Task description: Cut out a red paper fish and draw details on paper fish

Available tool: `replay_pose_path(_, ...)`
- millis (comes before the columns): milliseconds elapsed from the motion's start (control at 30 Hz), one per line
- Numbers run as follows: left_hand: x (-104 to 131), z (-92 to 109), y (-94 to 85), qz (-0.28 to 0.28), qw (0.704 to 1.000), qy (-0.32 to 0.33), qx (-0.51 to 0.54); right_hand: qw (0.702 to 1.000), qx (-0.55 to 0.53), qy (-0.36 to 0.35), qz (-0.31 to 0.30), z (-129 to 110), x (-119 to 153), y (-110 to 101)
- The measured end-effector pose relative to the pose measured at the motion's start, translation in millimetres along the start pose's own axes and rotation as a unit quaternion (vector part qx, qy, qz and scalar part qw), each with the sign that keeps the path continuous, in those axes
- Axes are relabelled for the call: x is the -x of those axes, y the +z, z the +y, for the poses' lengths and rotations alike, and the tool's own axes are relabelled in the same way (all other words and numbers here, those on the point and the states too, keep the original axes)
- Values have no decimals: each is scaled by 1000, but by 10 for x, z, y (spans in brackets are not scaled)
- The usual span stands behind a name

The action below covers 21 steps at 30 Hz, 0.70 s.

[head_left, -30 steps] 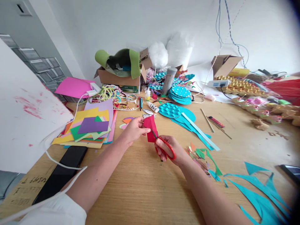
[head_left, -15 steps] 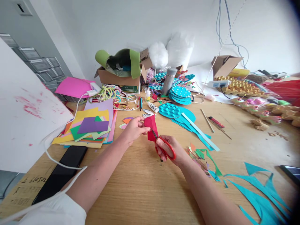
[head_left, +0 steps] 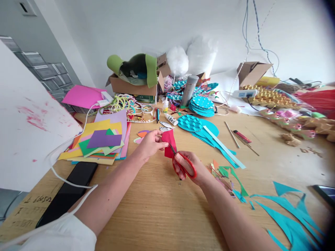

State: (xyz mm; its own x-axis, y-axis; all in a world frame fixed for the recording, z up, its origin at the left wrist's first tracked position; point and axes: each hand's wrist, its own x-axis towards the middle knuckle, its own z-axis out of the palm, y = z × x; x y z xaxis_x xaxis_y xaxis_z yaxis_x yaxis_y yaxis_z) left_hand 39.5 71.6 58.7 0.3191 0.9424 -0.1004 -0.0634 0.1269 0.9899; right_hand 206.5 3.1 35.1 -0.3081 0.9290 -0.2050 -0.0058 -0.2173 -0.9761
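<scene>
A small piece of red paper (head_left: pixel 169 136) is pinched in my left hand (head_left: pixel 153 143), held up above the middle of the wooden table. My right hand (head_left: pixel 187 164) grips red-handled scissors (head_left: pixel 192 166), with thumb and fingers in the loops. The scissor blades lie against the paper's lower part, close to my left fingertips; I cannot tell how far they have cut. Behind the paper are white cut-outs (head_left: pixel 165 124) with dark outlines. Colourful oval pieces (head_left: pixel 142 133) lie just beyond my left wrist, partly covered by it.
Coloured paper sheets (head_left: pixel 104 140) are stacked on the left, near a black phone (head_left: pixel 68 195) and a white cable. Blue discs (head_left: pixel 190 123) and strips lie beyond my right hand. Blue scraps (head_left: pixel 285 216) spread at right. A grey bottle (head_left: pixel 189 91) stands at the back.
Hardly anything differs. My hands, the red paper and the scissors stay in almost the same place; the view has shifted very slightly.
</scene>
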Motion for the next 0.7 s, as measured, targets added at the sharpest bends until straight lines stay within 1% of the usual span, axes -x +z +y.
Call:
replay_pose_path(367, 1, 8, 3, 2, 1000, -1, -3, 1000, 6, -6, -4, 28, -4, -10)
replay_pose_path(700, 16, 22, 7, -2, 1000, -5, -23, 1000, 19, 13, 12, -7, 5, 7)
